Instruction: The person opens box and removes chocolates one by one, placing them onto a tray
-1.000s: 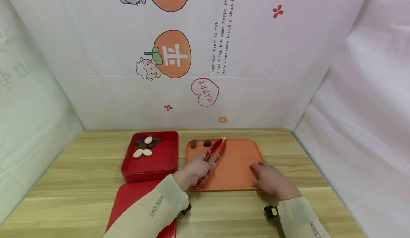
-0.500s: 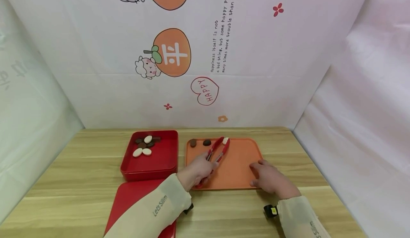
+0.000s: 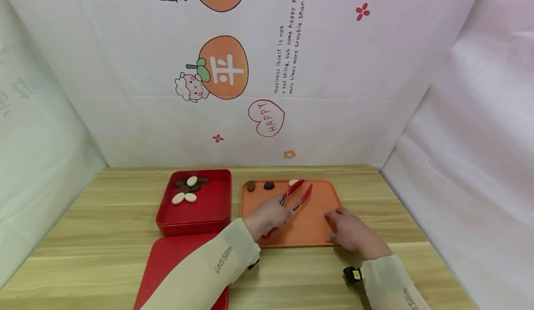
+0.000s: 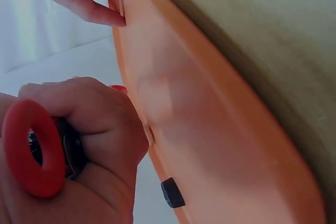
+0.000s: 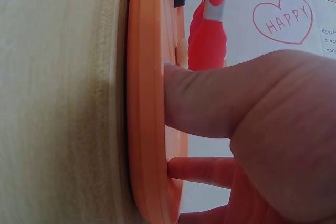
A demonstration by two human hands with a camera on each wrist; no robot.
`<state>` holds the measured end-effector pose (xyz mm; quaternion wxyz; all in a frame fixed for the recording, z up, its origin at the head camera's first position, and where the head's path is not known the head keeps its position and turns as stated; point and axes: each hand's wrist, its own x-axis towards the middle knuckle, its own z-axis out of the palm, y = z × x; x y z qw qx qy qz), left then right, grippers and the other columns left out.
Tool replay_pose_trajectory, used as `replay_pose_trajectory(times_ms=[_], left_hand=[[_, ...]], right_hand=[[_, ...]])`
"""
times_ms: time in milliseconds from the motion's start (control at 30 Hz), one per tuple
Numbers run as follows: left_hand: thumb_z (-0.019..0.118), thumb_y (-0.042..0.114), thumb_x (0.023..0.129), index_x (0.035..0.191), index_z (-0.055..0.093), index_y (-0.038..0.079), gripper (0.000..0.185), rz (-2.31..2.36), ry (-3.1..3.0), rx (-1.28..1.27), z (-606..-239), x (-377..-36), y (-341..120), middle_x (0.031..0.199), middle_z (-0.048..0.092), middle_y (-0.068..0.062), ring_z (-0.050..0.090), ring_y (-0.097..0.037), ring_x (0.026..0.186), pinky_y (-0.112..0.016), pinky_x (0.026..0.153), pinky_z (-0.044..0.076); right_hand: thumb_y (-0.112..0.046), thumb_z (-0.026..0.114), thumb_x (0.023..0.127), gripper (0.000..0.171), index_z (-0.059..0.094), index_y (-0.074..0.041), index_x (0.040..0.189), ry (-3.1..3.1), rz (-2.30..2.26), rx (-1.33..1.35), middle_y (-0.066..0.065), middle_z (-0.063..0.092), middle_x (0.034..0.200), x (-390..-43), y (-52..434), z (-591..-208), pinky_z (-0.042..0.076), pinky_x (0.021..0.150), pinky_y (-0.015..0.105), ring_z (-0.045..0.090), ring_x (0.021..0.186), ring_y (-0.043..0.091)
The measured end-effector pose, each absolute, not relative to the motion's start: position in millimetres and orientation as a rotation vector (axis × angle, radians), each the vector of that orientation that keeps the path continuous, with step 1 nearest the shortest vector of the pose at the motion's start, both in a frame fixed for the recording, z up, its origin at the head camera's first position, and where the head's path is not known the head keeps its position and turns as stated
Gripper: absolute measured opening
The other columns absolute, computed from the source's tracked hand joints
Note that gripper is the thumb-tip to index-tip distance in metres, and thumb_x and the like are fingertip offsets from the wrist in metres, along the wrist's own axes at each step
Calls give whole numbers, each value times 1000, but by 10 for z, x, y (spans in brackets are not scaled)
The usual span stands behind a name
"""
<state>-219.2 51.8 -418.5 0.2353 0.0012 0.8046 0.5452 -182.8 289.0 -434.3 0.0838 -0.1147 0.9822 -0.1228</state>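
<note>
My left hand grips red-tipped tongs above the orange tray. The tongs' tips stand apart with nothing between them. A white oval piece lies at the tray's far edge, partly behind one tip. To its left along that edge are a black piece and a brown one. In the left wrist view, the tongs' red ring sticks out behind the fist. My right hand rests on the tray's right edge, thumb and fingers spread and touching its rim.
Left of the tray, a red box contains several white ovals and dark brown pieces. A flat red lid lies in front of it, partly under the left sleeve. A printed white sheet rises behind the wooden table.
The white oval has left the tongs and now lies on the tray's far edge. My left hand and the opened tongs have shifted right. My right hand stays put.
</note>
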Motion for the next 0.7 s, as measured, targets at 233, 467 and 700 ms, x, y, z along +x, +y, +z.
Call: replay_pose_trajectory(times_ms=[233, 467, 700], left_hand=[[65, 21, 99, 160, 23, 21, 74, 1493, 2190, -45, -4160, -2207, 532, 64, 55, -10, 33, -19, 37, -32, 37, 28], [65, 20, 98, 160, 25, 20, 74, 1510, 2199, -51, -4184, -2164, 504, 79, 59, -12, 34, -20, 41, -32, 38, 30], [67, 18, 97, 158, 31, 16, 71, 1507, 2218, -10, -4156, -2084, 451, 104, 61, -17, 37, -20, 48, -31, 41, 32]], right_hand=[[-23, 78, 87, 58, 56, 1, 136, 2931, -373, -367, 32, 44, 141, -1821, 2887, -4335, 39, 99, 60, 40, 130, 50], [-23, 78, 88, 58, 56, 1, 136, 2931, -371, -343, 33, 42, 142, -1836, 2898, -4334, 38, 99, 61, 39, 130, 51], [-23, 79, 86, 59, 57, 1, 135, 2931, -372, -351, 34, 42, 141, -1836, 2907, -4356, 38, 99, 61, 41, 129, 52]])
